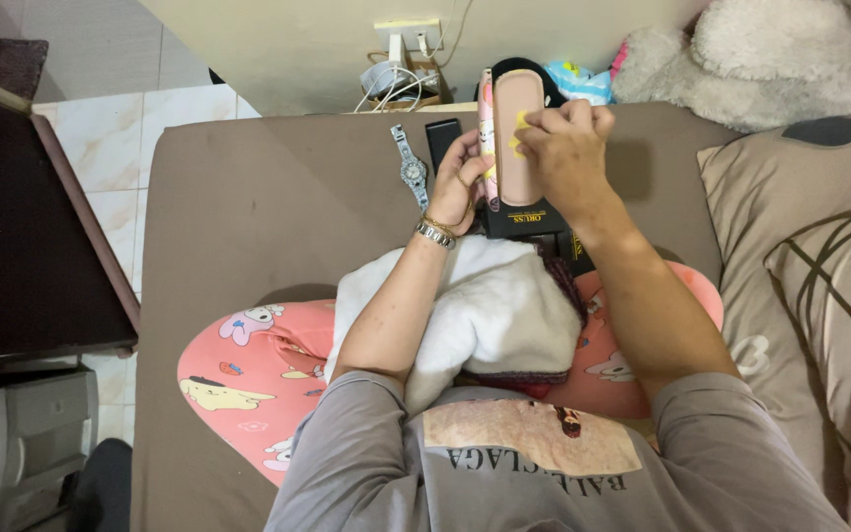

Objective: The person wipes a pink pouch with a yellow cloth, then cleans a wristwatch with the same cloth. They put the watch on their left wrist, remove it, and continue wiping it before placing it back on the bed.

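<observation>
My left hand [460, 177] grips the left edge of an upright pink oblong case [516, 148], which stands on a black box [529, 219]. My right hand [568, 148] is at the case's right side, fingertips pinching a small yellow piece [521, 120] near its top. A bracelet sits on my left wrist. A white fluffy towel [485, 310] lies in my lap between my forearms.
A silver wristwatch [411, 167] and a black flat device [441, 138] lie on the brown bed [268, 197] just left of my hands. A pink cartoon-print cushion [248, 374] rests across my lap. Pillows [810, 256] and a plush toy [770, 54] lie at right; a dark table [22, 227] stands at left.
</observation>
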